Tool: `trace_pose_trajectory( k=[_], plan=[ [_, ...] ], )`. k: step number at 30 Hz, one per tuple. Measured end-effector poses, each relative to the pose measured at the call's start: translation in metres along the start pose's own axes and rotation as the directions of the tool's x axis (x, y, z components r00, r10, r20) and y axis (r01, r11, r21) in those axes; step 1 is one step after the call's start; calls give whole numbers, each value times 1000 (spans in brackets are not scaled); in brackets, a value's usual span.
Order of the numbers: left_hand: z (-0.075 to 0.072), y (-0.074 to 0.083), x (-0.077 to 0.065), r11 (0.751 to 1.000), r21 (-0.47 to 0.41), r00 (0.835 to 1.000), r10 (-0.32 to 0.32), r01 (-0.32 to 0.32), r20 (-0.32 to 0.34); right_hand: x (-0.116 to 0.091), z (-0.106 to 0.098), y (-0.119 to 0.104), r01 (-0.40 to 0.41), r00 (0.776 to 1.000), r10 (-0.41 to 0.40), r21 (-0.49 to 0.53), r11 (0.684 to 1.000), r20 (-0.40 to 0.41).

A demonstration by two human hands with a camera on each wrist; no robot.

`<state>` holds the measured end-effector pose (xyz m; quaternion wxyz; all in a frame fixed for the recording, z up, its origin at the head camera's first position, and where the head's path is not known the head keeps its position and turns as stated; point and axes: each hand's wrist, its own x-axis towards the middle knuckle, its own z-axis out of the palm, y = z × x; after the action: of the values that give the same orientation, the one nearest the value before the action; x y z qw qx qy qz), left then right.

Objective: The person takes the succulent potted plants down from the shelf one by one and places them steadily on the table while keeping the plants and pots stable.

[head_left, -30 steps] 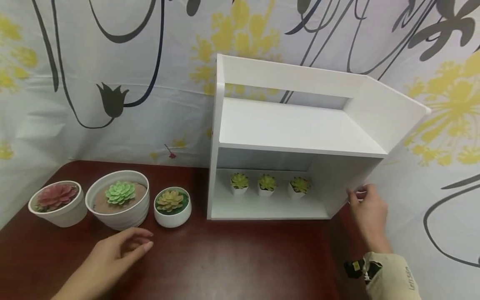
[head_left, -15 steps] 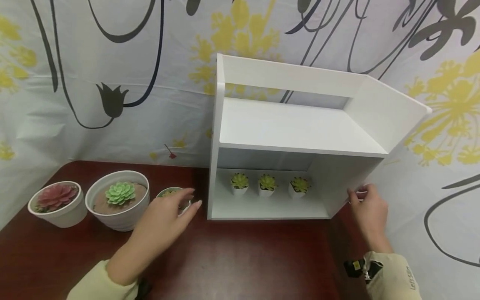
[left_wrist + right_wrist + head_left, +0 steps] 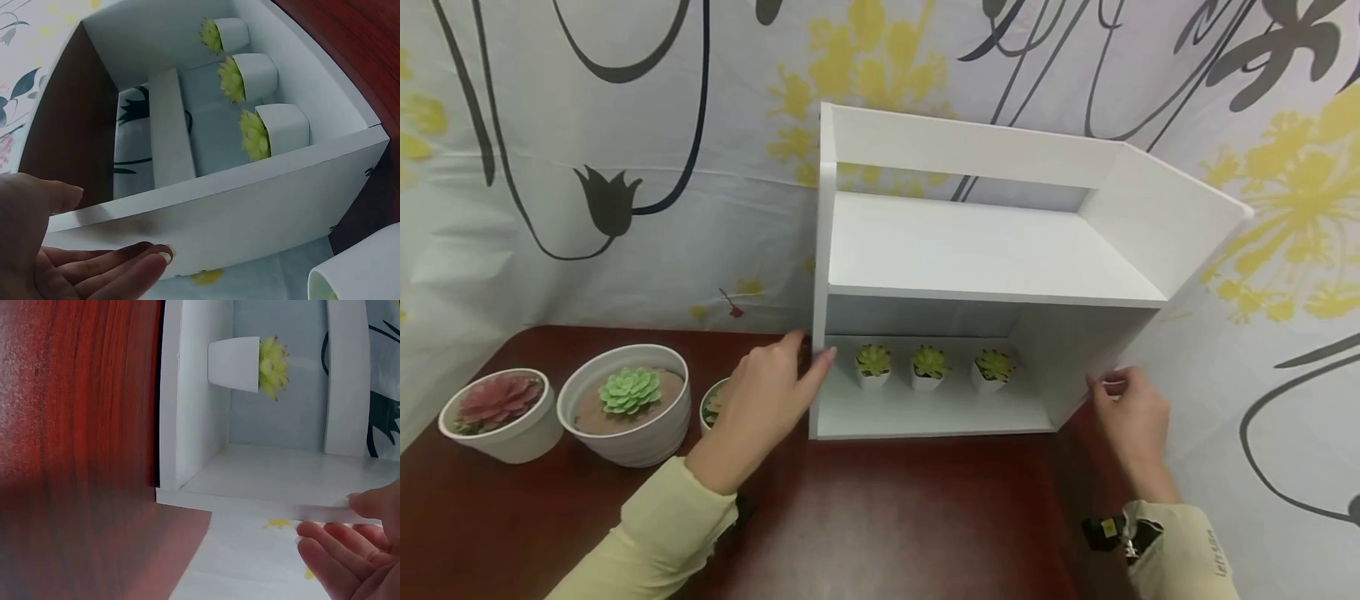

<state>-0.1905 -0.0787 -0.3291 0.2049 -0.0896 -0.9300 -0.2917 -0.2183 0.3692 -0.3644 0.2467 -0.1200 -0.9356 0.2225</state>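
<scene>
A white two-tier shelf [image 3: 1000, 250] stands on the dark red table. Three small succulents in white pots sit in its lower compartment: left [image 3: 872, 365], middle [image 3: 928, 367] and right [image 3: 992, 369]. My left hand [image 3: 762, 407] is at the shelf's left side panel [image 3: 250, 212], thumb by the front edge and the extended fingers along the outer face. On the far side, my right hand [image 3: 1131, 421] pinches the edge of the right side panel [image 3: 269, 505], thumb on the inner side and fingers outside.
Left of the shelf stand a red succulent pot [image 3: 505, 417], a larger pot with a green succulent [image 3: 628, 408] and a small white pot [image 3: 709, 408], partly hidden behind my left hand. A patterned cloth [image 3: 647, 108] hangs behind the table [image 3: 880, 517].
My left hand has moved right and up, from in front of the pots to the shelf's left panel. My right hand stays at the right panel. The head view has shifted slightly.
</scene>
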Motion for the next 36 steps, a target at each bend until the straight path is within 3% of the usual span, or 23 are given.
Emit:
trace_pose_trajectory(
  k=[11,15,18,24,36],
  plan=[
    [13,2,13,1000,12,998,6,-5,-56,-22,13,18,29,987,-34,31,999,156],
    [16,7,17,998,1,998,-59,59,-7,-31,23,10,57,976,-65,46,997,207],
    [18,10,19,995,-9,994,-102,102,42,-35,29,1,28,963,-47,76,997,267],
    [20,10,19,994,-8,992,-106,107,62,-37,42,-15,-73,924,25,113,991,382],
    [22,11,17,993,-25,989,-117,119,86,-34,71,-34,-104,903,35,140,985,429]
  ],
)
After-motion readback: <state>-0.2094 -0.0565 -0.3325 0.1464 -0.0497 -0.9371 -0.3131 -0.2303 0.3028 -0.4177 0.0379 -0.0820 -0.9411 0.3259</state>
